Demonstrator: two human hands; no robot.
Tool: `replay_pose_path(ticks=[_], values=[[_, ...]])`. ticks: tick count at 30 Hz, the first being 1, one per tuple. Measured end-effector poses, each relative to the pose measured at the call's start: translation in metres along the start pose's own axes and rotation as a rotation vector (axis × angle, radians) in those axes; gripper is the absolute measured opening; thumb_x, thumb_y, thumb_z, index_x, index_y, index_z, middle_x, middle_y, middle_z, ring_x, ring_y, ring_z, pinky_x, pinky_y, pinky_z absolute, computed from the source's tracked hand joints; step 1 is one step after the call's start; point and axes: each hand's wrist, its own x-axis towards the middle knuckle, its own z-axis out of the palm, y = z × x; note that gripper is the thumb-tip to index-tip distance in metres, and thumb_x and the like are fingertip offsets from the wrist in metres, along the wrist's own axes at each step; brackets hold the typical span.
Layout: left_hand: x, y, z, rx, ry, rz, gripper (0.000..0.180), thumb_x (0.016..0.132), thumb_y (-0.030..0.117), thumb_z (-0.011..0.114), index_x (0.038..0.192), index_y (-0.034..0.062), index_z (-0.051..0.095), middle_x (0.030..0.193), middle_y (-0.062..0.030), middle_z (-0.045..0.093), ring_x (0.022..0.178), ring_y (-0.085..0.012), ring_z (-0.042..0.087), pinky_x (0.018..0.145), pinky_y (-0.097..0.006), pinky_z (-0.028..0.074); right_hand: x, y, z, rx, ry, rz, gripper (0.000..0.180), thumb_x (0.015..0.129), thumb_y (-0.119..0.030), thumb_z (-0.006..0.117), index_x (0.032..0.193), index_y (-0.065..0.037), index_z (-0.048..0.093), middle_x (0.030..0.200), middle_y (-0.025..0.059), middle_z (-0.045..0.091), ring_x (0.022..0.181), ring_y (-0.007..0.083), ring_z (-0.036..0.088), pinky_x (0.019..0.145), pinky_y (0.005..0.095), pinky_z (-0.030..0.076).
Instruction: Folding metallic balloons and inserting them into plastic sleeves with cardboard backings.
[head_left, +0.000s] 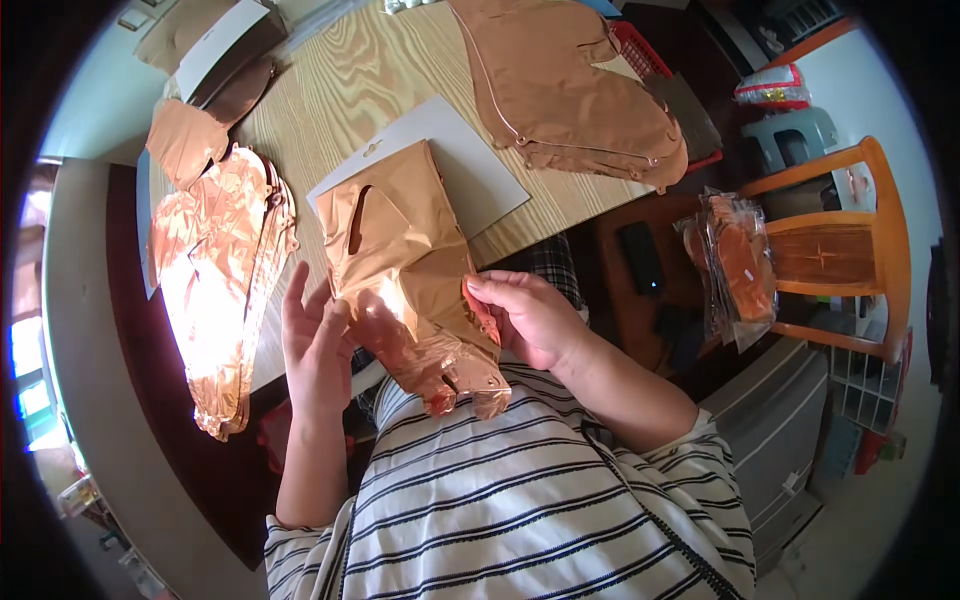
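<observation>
A folded copper-coloured foil balloon (pixel 400 245), creased and shiny, is held in front of me at the table's near edge. At its right edge my right hand (pixel 535 315) is closed, pinching the foil between thumb and fingers. My left hand (pixel 318 350) grips the lower left edge with the thumb, one finger raised apart and others partly hidden. The balloon's upper part overlaps a white card (pixel 485 195) with a hanging slot. A long dark slit shows in its upper left, and crumpled tabs (pixel 465 390) hang at its lower end.
Left on the wood-grain table (pixel 350 75) lies a stack of shiny copper foil balloons (pixel 215 280); another flat stack (pixel 570 90) lies far right. A white-topped bundle (pixel 222 45) stands far left. Clear-bagged foil pieces (pixel 738 265) rest by a wooden chair (pixel 880 250) at right.
</observation>
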Motion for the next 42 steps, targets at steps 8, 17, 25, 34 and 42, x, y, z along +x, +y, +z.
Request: replay_pose_path(ticks=[8,17,25,34,42], values=[[0.001,0.002,-0.005,-0.211,0.026,-0.223,0.022,0.099,0.011,0.053,0.118,-0.0003,0.058,0.099,-0.0065,0.067,0.097,-0.0182,0.065,0.082,-0.037,0.055,0.001,-0.003,-0.002,-0.008,-0.094,0.097,0.021,0.102,-0.023,0.057,0.098,-0.006,0.068,0.086,0.0001,0.066,0.077,0.0109,0.064,0.074,0.0273,0.054],[0.004,0.007,0.013,-0.020,-0.081,-0.258,0.014,0.097,0.008,0.061,0.107,-0.0016,0.057,0.076,-0.0091,0.064,0.059,-0.0175,0.062,0.054,-0.031,0.052,0.005,-0.005,0.000,-0.577,0.009,-0.284,0.026,0.100,-0.028,0.064,0.099,-0.002,0.068,0.095,0.0021,0.069,0.080,0.0068,0.062,0.072,0.0220,0.051],[0.003,0.001,0.016,-0.052,-0.046,-0.240,0.027,0.094,0.001,0.063,0.119,-0.0012,0.054,0.086,-0.0090,0.066,0.068,-0.0156,0.065,0.061,-0.030,0.055,0.009,-0.007,-0.003,-0.423,0.037,-0.212,0.020,0.096,-0.022,0.069,0.093,-0.002,0.071,0.080,-0.0004,0.068,0.067,0.0046,0.058,0.061,0.0204,0.047],[0.001,-0.011,0.019,-0.054,-0.055,-0.191,0.040,0.092,0.000,0.061,0.130,-0.0029,0.051,0.093,-0.0097,0.068,0.068,-0.0146,0.064,0.057,-0.028,0.053,0.006,-0.007,-0.012,-0.306,0.026,-0.165,0.017,0.097,-0.017,0.067,0.100,-0.001,0.071,0.084,0.0004,0.069,0.072,0.0046,0.059,0.066,0.0200,0.048],[0.001,-0.013,0.016,-0.053,-0.103,-0.157,0.043,0.091,-0.002,0.062,0.132,-0.0037,0.050,0.108,-0.0109,0.066,0.074,-0.0167,0.067,0.063,-0.029,0.055,0.010,-0.022,0.003,-0.516,0.055,-0.262,0.023,0.098,-0.025,0.067,0.098,-0.002,0.072,0.085,-0.0001,0.069,0.071,0.0036,0.060,0.065,0.0189,0.048]])
